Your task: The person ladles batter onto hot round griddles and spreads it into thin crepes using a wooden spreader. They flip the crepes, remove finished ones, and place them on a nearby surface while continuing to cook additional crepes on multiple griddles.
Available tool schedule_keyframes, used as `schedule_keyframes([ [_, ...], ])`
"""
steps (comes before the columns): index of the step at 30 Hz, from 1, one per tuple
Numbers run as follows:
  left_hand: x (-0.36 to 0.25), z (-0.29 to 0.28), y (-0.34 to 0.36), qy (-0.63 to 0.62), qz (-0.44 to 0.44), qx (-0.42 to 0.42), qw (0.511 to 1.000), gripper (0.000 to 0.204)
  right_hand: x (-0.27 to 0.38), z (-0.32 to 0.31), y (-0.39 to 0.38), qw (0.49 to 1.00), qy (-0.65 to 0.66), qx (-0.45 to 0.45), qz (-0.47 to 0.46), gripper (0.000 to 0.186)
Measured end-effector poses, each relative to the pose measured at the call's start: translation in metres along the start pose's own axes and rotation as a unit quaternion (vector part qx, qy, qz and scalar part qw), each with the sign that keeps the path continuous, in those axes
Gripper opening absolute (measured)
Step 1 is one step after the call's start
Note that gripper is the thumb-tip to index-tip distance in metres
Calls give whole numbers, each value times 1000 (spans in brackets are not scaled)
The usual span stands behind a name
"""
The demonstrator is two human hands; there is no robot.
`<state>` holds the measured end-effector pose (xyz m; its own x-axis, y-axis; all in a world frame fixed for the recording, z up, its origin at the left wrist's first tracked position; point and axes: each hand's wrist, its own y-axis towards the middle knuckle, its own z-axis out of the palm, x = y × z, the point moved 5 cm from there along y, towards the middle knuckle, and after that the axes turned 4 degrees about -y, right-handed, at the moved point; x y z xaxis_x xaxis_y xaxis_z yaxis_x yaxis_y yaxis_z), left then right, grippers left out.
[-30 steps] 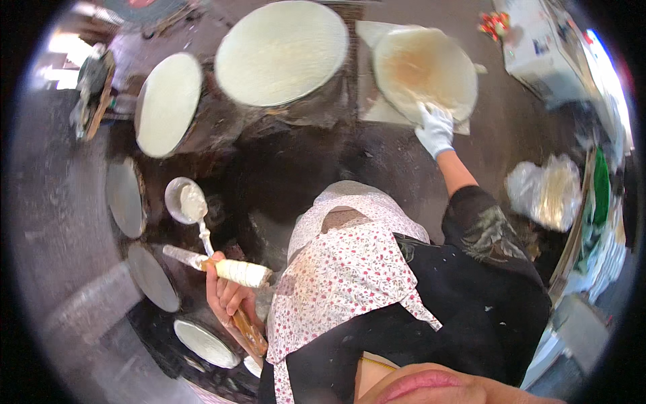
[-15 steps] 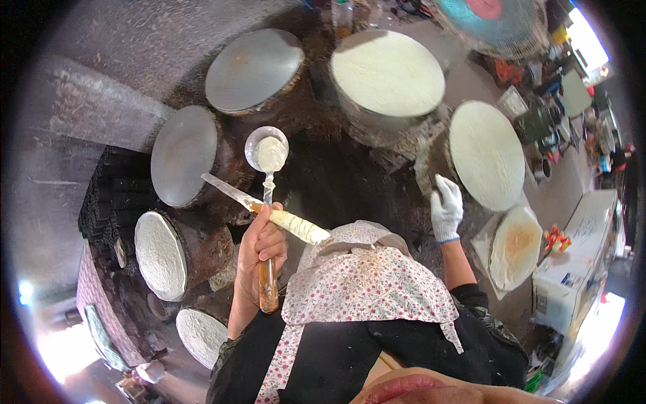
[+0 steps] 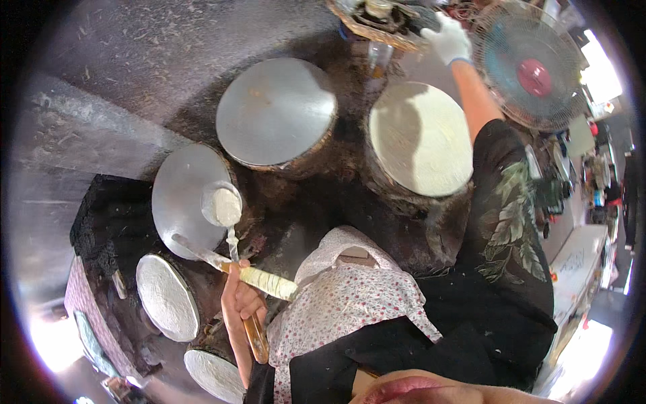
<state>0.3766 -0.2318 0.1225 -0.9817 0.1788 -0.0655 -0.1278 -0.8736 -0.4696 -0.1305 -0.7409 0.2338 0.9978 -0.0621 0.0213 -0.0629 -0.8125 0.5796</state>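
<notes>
My left hand point(image 3: 243, 299) is closed around the wooden handle of a ladle point(image 3: 233, 244) and also grips a long spatula point(image 3: 268, 281) with a pale wrapped handle, crossing the ladle. White batter point(image 3: 227, 207) lies in the ladle's bowl, which overlaps the bare left griddle point(image 3: 183, 195) in view. My right hand point(image 3: 449, 40), in a white glove, reaches far forward to the rim of a shallow woven basket point(image 3: 397, 42). Its finger and thumb lie on either side of a dark grey rounded thing point(image 3: 424, 19), whose kind I cannot make out.
A bare griddle point(image 3: 276, 111) stands ahead. Pale batter coats the griddle point(image 3: 437, 148) to its right and two at the lower left point(image 3: 167, 296). A large caged fan point(image 3: 528, 64) stands beside my right forearm. A white box point(image 3: 575, 262) is at far right.
My right hand has swung forward from beside the right-hand griddles to the basket. My left hand, with ladle and spatula, is lower and slightly left in view. The view has shifted.
</notes>
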Motion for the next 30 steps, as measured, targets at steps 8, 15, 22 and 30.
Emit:
schedule_keyframes([
  [8, -20, 21, 23, -59, 119, -73, 989, 32, -15, 77, 89, 988, -23, 146, -52, 84],
  [15, -32, 27, 48, -34, 97, -76, 992, 28, -9, -72, 5, 980, -168, 16, 102, 68],
  [22, -22, 40, 43, -43, 134, -130, 982, 27, 244, -16, -201, 880, 165, 212, -393, 48],
  [30, -17, 44, 44, -102, 151, -158, 971, 31, 432, 136, -146, 843, 170, 269, -434, 36],
])
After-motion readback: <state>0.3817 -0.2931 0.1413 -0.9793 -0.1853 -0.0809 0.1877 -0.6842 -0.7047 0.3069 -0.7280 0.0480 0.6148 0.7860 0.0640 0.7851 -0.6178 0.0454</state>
